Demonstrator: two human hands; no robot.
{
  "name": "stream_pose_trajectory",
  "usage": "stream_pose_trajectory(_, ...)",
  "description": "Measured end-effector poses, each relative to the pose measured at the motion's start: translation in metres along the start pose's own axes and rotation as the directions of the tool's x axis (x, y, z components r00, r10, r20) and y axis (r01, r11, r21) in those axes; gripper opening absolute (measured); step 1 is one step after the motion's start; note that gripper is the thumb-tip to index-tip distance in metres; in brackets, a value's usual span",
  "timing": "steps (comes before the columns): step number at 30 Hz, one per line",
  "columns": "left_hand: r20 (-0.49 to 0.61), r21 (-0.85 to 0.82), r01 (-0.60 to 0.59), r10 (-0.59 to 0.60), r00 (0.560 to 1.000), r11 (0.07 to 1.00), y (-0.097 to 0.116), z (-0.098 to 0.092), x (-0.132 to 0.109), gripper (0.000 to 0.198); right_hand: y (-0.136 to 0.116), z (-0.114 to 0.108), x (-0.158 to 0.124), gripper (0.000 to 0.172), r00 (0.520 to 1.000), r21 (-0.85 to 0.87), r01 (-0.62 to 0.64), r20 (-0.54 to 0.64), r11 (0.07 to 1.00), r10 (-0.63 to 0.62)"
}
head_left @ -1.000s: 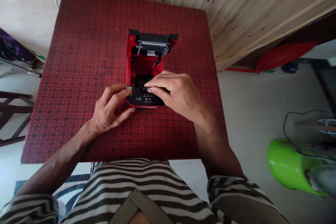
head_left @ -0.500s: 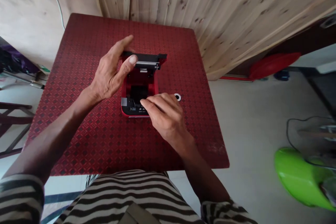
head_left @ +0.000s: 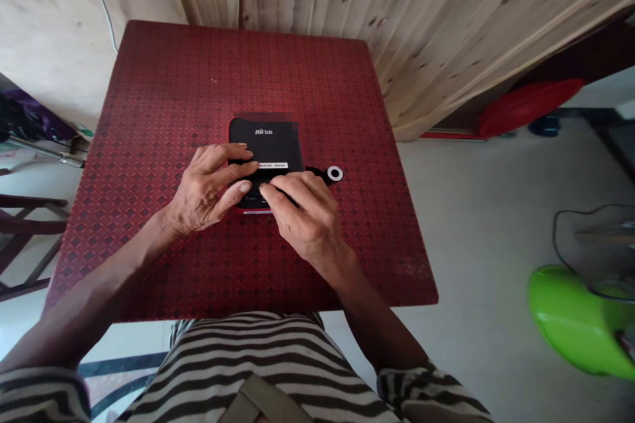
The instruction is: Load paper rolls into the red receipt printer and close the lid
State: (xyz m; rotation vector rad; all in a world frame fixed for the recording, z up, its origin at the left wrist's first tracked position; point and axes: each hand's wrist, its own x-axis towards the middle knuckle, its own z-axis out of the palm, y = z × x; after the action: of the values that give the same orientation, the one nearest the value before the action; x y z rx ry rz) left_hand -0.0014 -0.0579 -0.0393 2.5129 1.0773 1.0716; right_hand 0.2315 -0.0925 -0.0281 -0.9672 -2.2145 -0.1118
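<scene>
A small red printer point(head_left: 268, 139) with a black lid stands in the middle of the red patterned table point(head_left: 163, 112); its lid is closed. My left hand point(head_left: 211, 188) rests with fingers spread on the lid's near left part. My right hand point(head_left: 302, 215) lies flat over the printer's front edge, fingers stretched onto it. Neither hand grips anything. A small black piece with a white ring point(head_left: 334, 174) lies on the table just right of the printer.
A wooden plank wall point(head_left: 397, 6) stands behind the table. A green rounded object point(head_left: 570, 320) and a wire fan guard point(head_left: 595, 238) are on the floor at the right. A red object point(head_left: 526, 106) leans by the wall. Dark chair legs point(head_left: 20, 225) stand at the left.
My left hand swung the raised lid down; the printer, open a second ago, is now shut. My right hand stayed at the front edge. The ringed piece came into sight beside the printer.
</scene>
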Motion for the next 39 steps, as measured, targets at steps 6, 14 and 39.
stream_pose_trajectory(6,0.035,0.091,-0.109,0.106,0.994,0.99,-0.006,0.001,-0.002,0.054,0.0,0.001,-0.002,0.024,0.998,0.036,-0.047,0.045,0.998,0.046)
stream_pose_trajectory(14,0.009,0.117,-0.074,0.073,0.997,0.99,0.006,0.002,-0.013,0.063,0.008,-0.006,-0.013,0.036,0.956,0.154,-0.194,-0.192,0.969,0.222)
stream_pose_trajectory(39,-0.211,0.25,0.074,-0.02,0.977,0.965,0.017,0.01,-0.047,0.058,0.018,0.04,-0.06,0.046,0.895,0.416,-0.375,-0.069,0.828,0.44)
